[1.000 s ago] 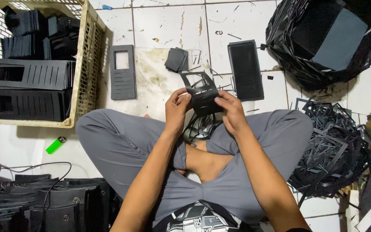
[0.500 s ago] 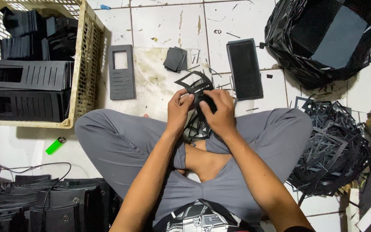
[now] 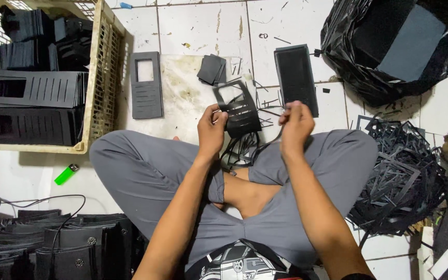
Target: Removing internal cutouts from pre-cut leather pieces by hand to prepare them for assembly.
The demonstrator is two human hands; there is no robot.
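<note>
I sit cross-legged on a tiled floor. My left hand (image 3: 211, 129) grips the left edge of a flat black die-cut panel (image 3: 239, 111) with a window and slots, held above my knees. My right hand (image 3: 296, 124) pinches a thin black strip (image 3: 265, 142) that trails from the panel down toward a small tangle of scrap between my legs. A finished grey slotted panel (image 3: 147, 85) lies on the floor to the left. A stack of black blanks (image 3: 296, 78) lies just beyond my right hand.
A beige plastic crate (image 3: 105, 78) with stacked black panels stands at upper left. A black bag (image 3: 390, 46) of sheets sits upper right, a heap of black offcuts (image 3: 400, 176) at right. A green lighter (image 3: 66, 174) and more black pieces (image 3: 68, 243) lie lower left.
My hands have parted: the right hand moved right, pulling a strip out of the panel, and the panel now lies flatter and more spread in my left hand.
</note>
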